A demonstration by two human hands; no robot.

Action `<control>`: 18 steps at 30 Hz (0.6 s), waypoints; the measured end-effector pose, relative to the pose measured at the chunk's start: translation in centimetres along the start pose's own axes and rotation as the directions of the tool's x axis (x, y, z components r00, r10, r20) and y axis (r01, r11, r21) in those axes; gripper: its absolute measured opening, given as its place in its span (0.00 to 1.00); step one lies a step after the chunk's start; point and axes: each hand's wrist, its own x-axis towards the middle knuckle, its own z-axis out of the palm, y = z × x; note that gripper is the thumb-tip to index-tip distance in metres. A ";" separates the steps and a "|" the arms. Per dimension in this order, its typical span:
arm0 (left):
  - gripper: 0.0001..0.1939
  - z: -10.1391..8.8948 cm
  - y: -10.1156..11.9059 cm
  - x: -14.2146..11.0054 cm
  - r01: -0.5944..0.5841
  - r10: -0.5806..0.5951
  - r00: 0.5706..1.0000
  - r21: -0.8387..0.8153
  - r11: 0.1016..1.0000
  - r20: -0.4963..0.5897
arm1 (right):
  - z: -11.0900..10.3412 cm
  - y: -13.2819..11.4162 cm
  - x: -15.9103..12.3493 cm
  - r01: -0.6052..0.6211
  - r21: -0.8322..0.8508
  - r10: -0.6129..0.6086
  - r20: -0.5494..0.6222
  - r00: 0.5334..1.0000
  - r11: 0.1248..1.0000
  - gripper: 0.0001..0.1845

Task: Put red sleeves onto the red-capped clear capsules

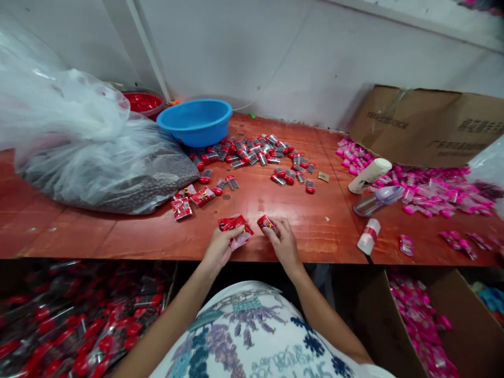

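Note:
My left hand is closed on a small stack of red printed packets at the near edge of the brown table. Beside it, my right hand pinches a single red packet. A few more red packets lie to the left of my hands. Farther back sits a heap of small clear vials with red caps.
A blue basin and a red bowl stand at the back. A large clear plastic bag of dark beads fills the left. Pink packets, small bottles and a cardboard sheet are at the right. Boxes of packed items sit below.

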 end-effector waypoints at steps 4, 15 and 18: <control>0.14 1.3 -0.7 0.7 -0.005 0.005 0.999 -0.005 1.000 0.052 | 1.9 -1.4 0.7 -0.035 0.178 0.010 0.141 0.990 0.983 0.20; 0.08 1.5 0.1 3.0 0.029 -0.033 0.993 -0.042 0.999 -0.112 | -4.3 2.2 11.7 0.001 -0.437 -0.001 0.000 1.000 0.899 0.17; 0.06 1.5 1.0 3.0 0.038 -0.059 0.985 -0.136 0.990 -0.160 | -8.4 4.7 16.4 -0.108 -0.553 0.064 -0.099 0.993 0.826 0.23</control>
